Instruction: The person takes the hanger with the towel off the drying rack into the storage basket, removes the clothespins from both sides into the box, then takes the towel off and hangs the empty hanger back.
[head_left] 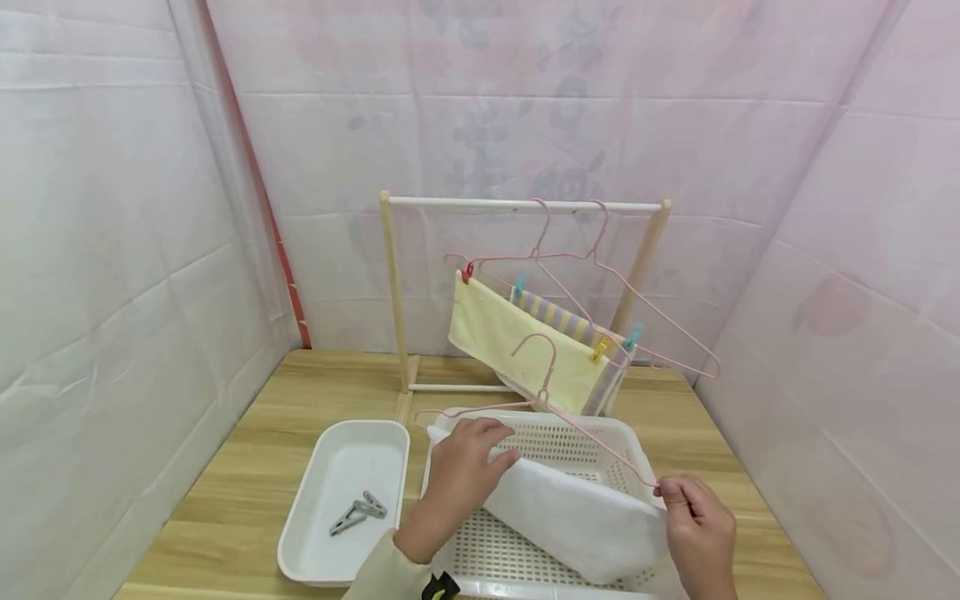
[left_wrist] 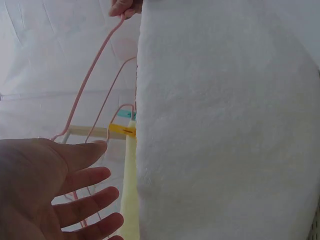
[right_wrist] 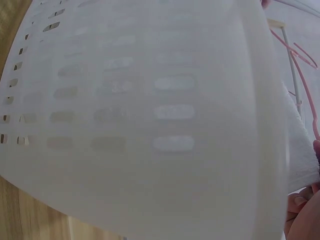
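A white towel (head_left: 577,508) hangs along the lower bar of a pink clothes hanger (head_left: 592,440), over the white basket (head_left: 636,442). At its right end, my right hand (head_left: 699,529) pinches the hanger's corner together with the towel's edge. My left hand (head_left: 467,462) is at the towel's left part, fingers loosely extended. Seen from the left wrist, the fingers of that hand (left_wrist: 75,190) are spread beside the towel (left_wrist: 225,120), gripping nothing. The basket's wall (right_wrist: 220,150) covers most of the right wrist view, with only part of the right hand (right_wrist: 305,215) showing at its edge.
Behind the basket stands a drying rack (head_left: 472,202) with two pink hangers on it. A yellow towel (head_left: 517,329) and a striped towel (head_left: 558,315) hang there, held by coloured clips. Grey clothespins (head_left: 360,510) lie in a white tray (head_left: 300,542) at left.
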